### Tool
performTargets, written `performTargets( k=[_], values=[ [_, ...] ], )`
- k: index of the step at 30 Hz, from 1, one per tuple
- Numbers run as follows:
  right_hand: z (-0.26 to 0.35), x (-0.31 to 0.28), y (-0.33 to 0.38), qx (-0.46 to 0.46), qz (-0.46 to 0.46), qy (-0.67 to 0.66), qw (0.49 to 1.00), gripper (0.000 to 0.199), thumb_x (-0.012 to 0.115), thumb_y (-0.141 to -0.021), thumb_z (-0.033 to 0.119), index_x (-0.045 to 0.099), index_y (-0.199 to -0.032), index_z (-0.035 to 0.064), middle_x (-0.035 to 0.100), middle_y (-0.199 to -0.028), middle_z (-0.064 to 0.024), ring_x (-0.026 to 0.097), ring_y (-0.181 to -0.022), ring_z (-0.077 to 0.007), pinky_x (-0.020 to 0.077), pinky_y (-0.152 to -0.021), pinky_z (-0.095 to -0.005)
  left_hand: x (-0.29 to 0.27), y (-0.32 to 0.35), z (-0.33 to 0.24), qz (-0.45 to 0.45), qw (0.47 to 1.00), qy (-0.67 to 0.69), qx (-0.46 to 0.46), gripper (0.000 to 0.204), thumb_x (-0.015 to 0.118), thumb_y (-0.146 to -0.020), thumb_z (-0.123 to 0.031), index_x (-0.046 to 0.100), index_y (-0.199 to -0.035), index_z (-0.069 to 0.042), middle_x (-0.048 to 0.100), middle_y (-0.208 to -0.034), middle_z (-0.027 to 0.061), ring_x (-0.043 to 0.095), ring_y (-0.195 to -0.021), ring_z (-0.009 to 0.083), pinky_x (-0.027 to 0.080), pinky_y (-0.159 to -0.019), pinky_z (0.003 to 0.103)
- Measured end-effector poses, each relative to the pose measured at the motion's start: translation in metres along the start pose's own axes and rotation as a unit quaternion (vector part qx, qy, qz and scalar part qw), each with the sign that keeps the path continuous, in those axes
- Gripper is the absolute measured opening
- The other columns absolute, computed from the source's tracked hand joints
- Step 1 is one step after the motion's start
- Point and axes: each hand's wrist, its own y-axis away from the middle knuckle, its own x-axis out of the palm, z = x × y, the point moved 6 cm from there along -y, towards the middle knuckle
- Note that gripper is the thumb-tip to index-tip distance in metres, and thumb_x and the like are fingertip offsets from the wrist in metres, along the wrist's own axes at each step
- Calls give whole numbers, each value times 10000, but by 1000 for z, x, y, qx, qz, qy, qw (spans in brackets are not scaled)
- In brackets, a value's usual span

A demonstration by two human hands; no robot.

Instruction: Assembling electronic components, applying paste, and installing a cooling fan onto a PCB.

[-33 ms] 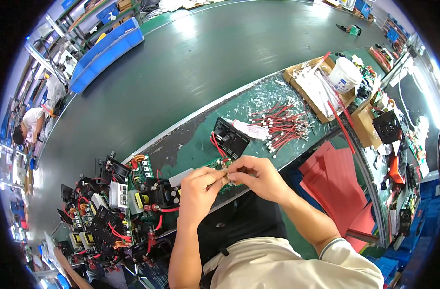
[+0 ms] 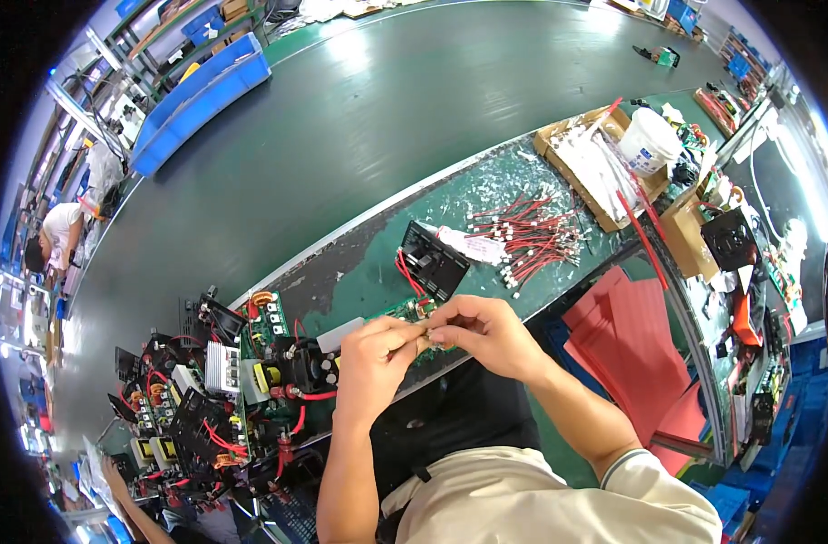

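My left hand (image 2: 372,361) and my right hand (image 2: 488,334) meet at the near edge of the bench. Their fingertips are pinched together over a green circuit board (image 2: 401,309), which they largely cover. Whatever small part sits between the fingers is too hidden to name. Just beyond my fingers a black slotted plastic panel (image 2: 438,261) stands tilted, with red wires (image 2: 408,274) running down from it towards the board. A white tube-like packet (image 2: 474,244) lies beside the panel, and a heap of red wires with white connectors (image 2: 539,239) spreads to its right.
Several assembled circuit boards with black housings (image 2: 196,417) crowd the left. A cardboard tray (image 2: 552,145) and a white bucket (image 2: 649,142) stand at the right, above red sheets (image 2: 633,354). A dark green conveyor (image 2: 377,100) runs behind; a co-worker's arm (image 2: 128,503) reaches in lower left.
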Motion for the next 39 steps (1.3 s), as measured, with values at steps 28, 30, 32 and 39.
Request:
performTargets(
  k=[28, 30, 32, 39],
  values=[
    [28, 5, -27, -66, -3, 55, 996, 159, 653, -861, 33, 610, -1010, 2, 625, -879, -51, 601, -764, -115, 478, -649, -248, -21, 1, -5, -99, 992, -69, 44, 141, 716, -729, 33, 682, -859, -10, 662, -816, 90, 637, -723, 186, 498, -650, 292],
    [61, -2, -43, -174, -44, 230, 956, 293, 703, -826, 92, 598, -1089, 13, 593, -942, -111, 611, -858, -224, 494, -717, -324, -26, 3, 0, -101, 993, -49, 24, 142, 707, -747, 40, 674, -878, -4, 658, -814, 75, 622, -694, 156, 489, -630, 275],
    [77, -8, -77, -187, -97, 393, 895, 398, 702, -834, 219, 576, -1142, 0, 586, -1043, -176, 553, -1006, -377, 463, -835, -419, -30, 6, 5, -104, 994, -24, 4, 143, 698, -765, 46, 667, -897, 2, 655, -811, 61, 607, -666, 126, 480, -611, 259],
    [19, -28, -150, 10, 137, 442, 886, 297, 663, -830, 271, 665, -853, -25, 647, -773, -218, 624, -735, -373, 475, -655, -418, -30, 6, 31, -154, 978, 120, -71, 140, 669, -848, 14, 627, -981, 24, 625, -807, 3, 520, -652, 33, 436, -604, 196]
  ],
)
